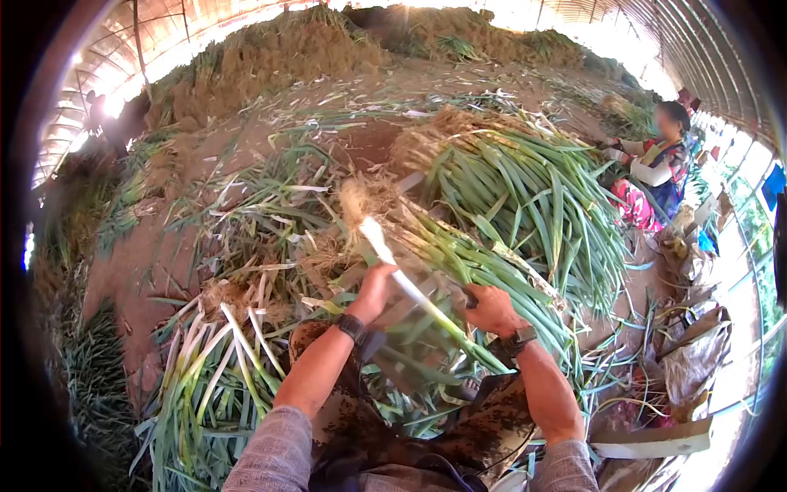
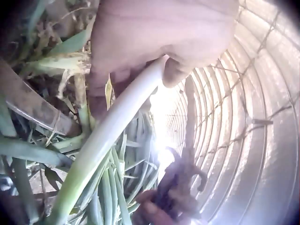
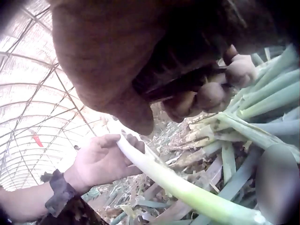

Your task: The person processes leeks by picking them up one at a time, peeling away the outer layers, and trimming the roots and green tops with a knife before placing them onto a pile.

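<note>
Onion stalk [image 1: 418, 296] seems light, snappable: left hand [image 1: 375, 289] suitably grips its white shank [image 1: 375, 236]; right hand [image 1: 495, 311] holds something dark [image 1: 470, 298].

Three cameras: one on the head, one on each wrist.
The head view looks forward and down from above, wide enough for both forearms [image 1: 316, 373] and the far heaps [image 1: 262, 78]. The left wrist view sits close at the left hand's fingers [image 1: 379, 280], its right side filled by the ribbed roof [image 2: 253, 140]. The right wrist view, close at the right hand's fingers [image 3: 211, 96], faces across toward the left hand. All three share the pale stalk [image 1: 414, 291].
</note>
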Demonstrator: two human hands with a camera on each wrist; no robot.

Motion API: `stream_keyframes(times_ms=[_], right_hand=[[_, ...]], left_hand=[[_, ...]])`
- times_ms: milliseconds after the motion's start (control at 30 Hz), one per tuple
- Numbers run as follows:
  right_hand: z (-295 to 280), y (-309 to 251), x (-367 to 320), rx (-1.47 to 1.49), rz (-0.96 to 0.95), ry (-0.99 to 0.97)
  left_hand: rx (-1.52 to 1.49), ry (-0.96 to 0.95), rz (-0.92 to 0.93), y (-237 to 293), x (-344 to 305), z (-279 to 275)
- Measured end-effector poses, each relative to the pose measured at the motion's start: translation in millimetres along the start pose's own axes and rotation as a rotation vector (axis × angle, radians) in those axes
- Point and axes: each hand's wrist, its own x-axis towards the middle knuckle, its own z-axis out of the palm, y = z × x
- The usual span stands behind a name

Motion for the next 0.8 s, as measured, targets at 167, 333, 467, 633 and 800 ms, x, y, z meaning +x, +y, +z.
stream_keyframes(times_ms=[167,333,467,633,800], right_hand=[[-3,-6,-2,0.058,-0.027,0.023],[-6,-13,-2,0.064,-0.080,0.025],[-5,-20,-2,0.077,-0.071,0.073],[2,1,1,-0.014,-0.012,-0.057],[2,33,-7,-0.057,0.083,-0.193]], left_hand=[[-0.090,-0.105,0.011,-5,7,-18],[-0.045,-0.338,-0.028,18,-10,-4],[-0.008,-0.462,-0.032,43,-24,11],[0.106,-0.328,0.036,65,-34,11],[0.019,0.030,0.291,152,-32,-36]])
